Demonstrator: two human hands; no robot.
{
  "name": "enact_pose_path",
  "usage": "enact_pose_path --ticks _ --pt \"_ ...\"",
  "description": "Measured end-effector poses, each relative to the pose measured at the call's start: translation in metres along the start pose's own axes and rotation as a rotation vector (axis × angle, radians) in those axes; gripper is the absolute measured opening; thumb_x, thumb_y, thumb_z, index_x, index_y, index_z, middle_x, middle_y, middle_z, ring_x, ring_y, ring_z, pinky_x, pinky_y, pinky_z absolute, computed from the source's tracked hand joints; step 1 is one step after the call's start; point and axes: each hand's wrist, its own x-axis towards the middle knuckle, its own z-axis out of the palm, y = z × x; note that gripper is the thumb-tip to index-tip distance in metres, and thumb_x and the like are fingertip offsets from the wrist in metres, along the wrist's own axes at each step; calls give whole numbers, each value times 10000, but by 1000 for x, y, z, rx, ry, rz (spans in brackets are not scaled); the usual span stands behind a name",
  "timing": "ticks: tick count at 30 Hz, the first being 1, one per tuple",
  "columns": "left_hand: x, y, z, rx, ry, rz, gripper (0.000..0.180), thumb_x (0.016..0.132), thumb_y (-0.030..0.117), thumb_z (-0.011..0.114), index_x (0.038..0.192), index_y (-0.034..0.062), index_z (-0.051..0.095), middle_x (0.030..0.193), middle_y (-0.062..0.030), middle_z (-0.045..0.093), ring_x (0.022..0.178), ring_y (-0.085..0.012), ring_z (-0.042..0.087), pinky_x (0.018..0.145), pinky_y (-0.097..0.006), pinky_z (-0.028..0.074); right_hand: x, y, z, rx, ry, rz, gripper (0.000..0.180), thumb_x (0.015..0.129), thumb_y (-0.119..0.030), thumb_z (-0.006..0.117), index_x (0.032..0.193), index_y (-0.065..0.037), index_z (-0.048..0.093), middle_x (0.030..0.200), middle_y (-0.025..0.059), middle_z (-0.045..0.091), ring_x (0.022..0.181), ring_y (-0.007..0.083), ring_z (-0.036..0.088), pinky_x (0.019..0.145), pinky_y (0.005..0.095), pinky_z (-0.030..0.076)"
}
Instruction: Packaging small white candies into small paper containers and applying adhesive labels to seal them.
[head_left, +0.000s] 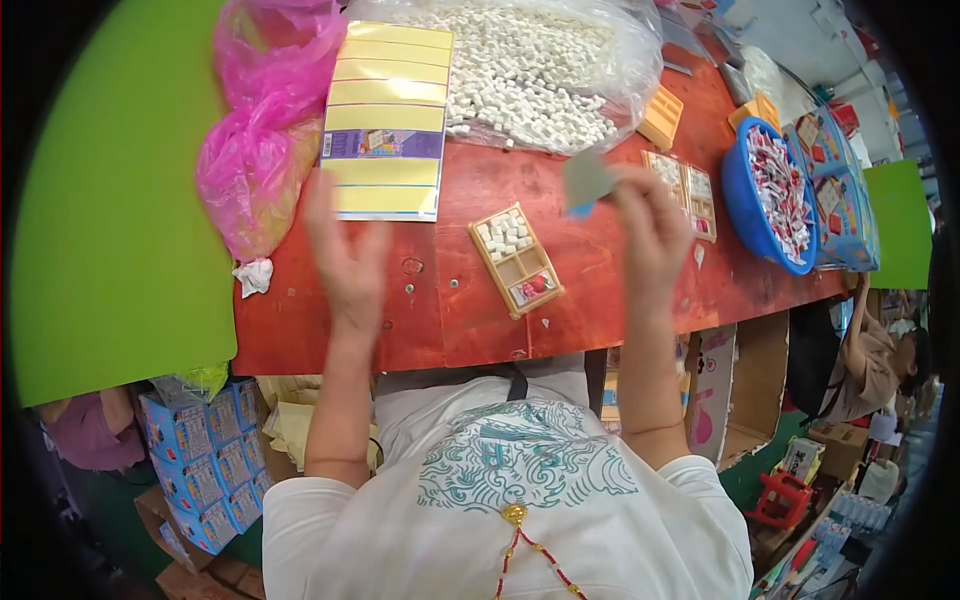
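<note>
Beside the lower left corner of a stack of yellow printed sheets (385, 100), my left hand (350, 270) is blurred, with fingers stretched out and nothing visible in it. My right hand (650, 215) pinches a small grey-green card (587, 178), smeared by motion, above the red table (420, 330). Between my hands lies a tan compartment tray (508, 270). White cubes (505, 233) fill its far section, two middle sections look bare, and a small red-and-white packet (532, 288) sits in the near one.
A clear bag of white cubes (530, 70) spreads across the back. Pink plastic bags (265, 130) lie left. To the right are another filled tray (685, 190), a blue basin (740, 195) of small packets and blue printed boxes (840, 190). Other people are at both sides.
</note>
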Motion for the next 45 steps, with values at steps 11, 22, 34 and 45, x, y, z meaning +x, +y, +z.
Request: enact_pose_path --ticks 11,22,34,45 --pt "-99 41 42 -1297 -336 -695 723 836 17 500 1490 55 194 1440 -208 394 1299 -284 445 1076 -405 380 -93 -13 46 -66 -447 -158 163 842 6 612 1004 15 626 928 134 639 827 217 640 676 321 520" --pt "-97 39 34 -1496 -257 -590 678 850 105 547 1471 133 274 1418 -250 403 1279 -413 442 1056 -519 389 -113 13 20 -180 -510 443 171 865 -163 644 889 6 629 750 125 605 704 205 606 613 327 460" --pt "-114 31 41 -1213 -261 -690 328 962 165 469 1204 -47 532 1173 -162 623 1086 -198 597 974 -357 452 -131 17 30 61 -333 311 129 908 -129 619 943 -6 633 843 15 595 767 90 532 695 245 415" --pt "-98 39 23 -153 -890 233 163 907 108 523 968 -2 627 871 -45 629 762 -123 590 687 -277 466 -81 -46 -22 -497 -552 -244 295 717 -74 692 998 -27 619 1037 114 622 986 284 560 967 413 342"
